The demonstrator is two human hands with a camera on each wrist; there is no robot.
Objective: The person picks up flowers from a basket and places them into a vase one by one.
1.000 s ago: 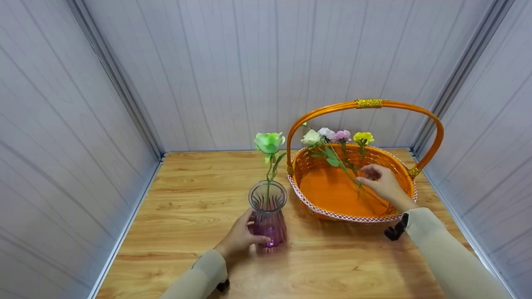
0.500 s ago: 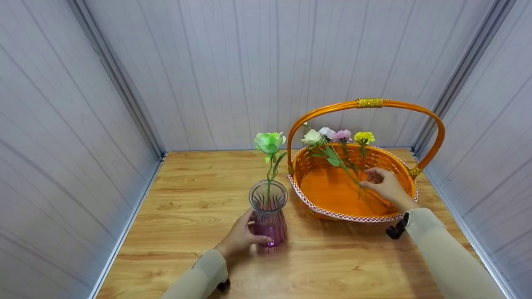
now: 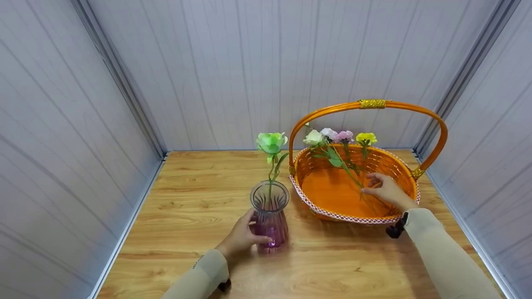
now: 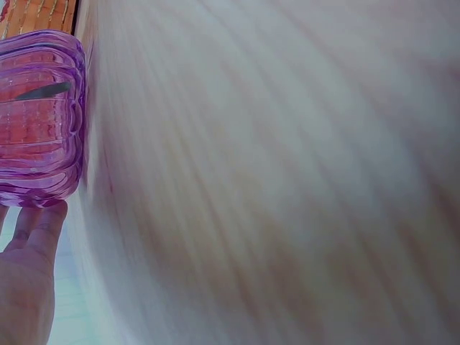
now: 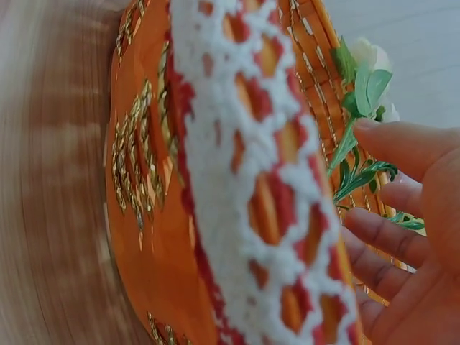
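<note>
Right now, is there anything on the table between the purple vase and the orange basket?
No: the head view shows only a bare strip of wooden table between the purple vase and orange basket.

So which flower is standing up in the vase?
The green one. It's the only one in the vase; the cream one, white one, pink one and yellow one are over at the basket.
</note>
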